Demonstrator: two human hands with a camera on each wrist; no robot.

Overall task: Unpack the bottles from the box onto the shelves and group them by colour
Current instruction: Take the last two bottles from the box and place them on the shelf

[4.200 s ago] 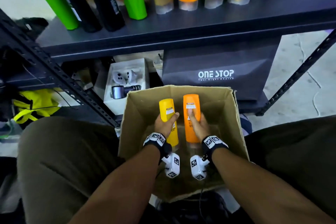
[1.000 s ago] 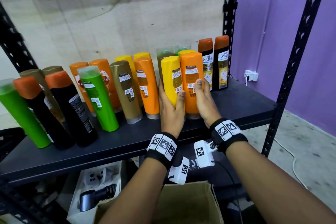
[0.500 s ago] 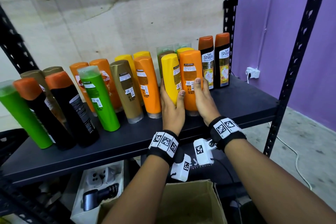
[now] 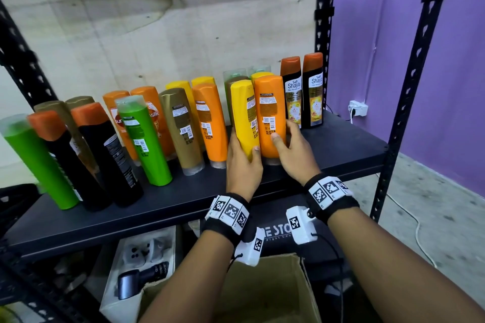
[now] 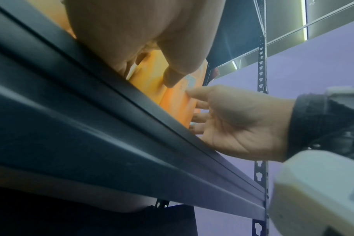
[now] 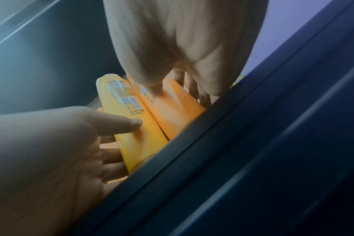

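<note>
We see the left hand (image 4: 242,165) wrapped around the lower part of a yellow bottle (image 4: 245,115), thumb across its front, the bottle tilted and leaning against an orange bottle (image 4: 270,115) just to its right. The right hand (image 4: 294,155) curls around the orange bottle, thumb on the front label and fingers behind; this bottle stands cap down on the dark shelf (image 4: 341,147). Taking the orange bottle as landmark, two black bottles (image 4: 301,92) with orange caps stand just to its right, while orange, brown, green and black bottles line the shelf to its left. Below the shelf, nearest us, we see the open cardboard box (image 4: 262,294).
</note>
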